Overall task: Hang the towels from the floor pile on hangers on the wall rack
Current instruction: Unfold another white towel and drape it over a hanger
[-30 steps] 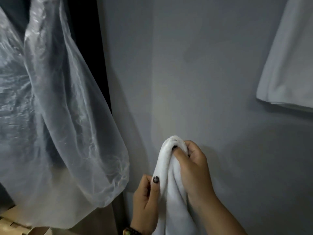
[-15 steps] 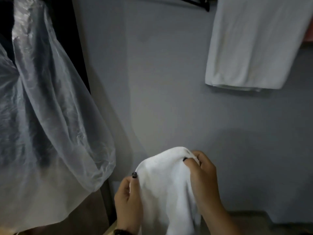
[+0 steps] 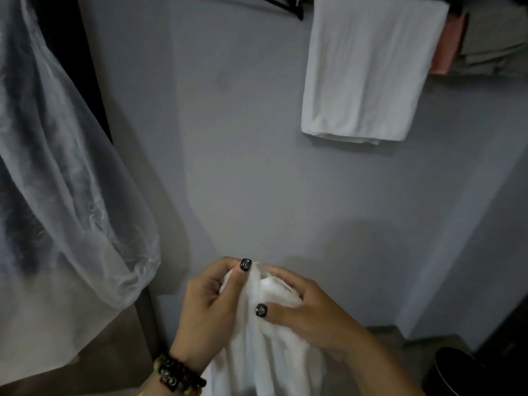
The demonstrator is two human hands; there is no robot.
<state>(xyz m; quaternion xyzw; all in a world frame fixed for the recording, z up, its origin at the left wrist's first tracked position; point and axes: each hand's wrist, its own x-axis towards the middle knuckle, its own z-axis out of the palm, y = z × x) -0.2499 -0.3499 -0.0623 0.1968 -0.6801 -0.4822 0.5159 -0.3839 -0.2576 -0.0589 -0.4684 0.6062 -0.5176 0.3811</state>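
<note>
We count one white towel [image 3: 265, 347] in hand, low centre before the wall [image 3: 228, 167]. The left hand [image 3: 208, 315] pinches its top edge, thumb over cloth; the right hand [image 3: 308, 312] grips the bunched fold, fingers curled. One white towel hangs [image 3: 368, 72] upper right; one plastic cover [image 3: 65, 172] hangs left.

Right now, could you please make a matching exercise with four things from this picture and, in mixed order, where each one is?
Things:
1. white towel in the hands
2. folded white towel
3. clear plastic cover
4. pink cloth

Places:
A. hanging at the left, beside the dark frame
B. at the bottom centre, gripped by left hand and right hand
C. at the top right, behind the folded towel's right edge
D. hanging high on the grey wall, right of centre

Pairs: 1-B, 2-D, 3-A, 4-C
</note>
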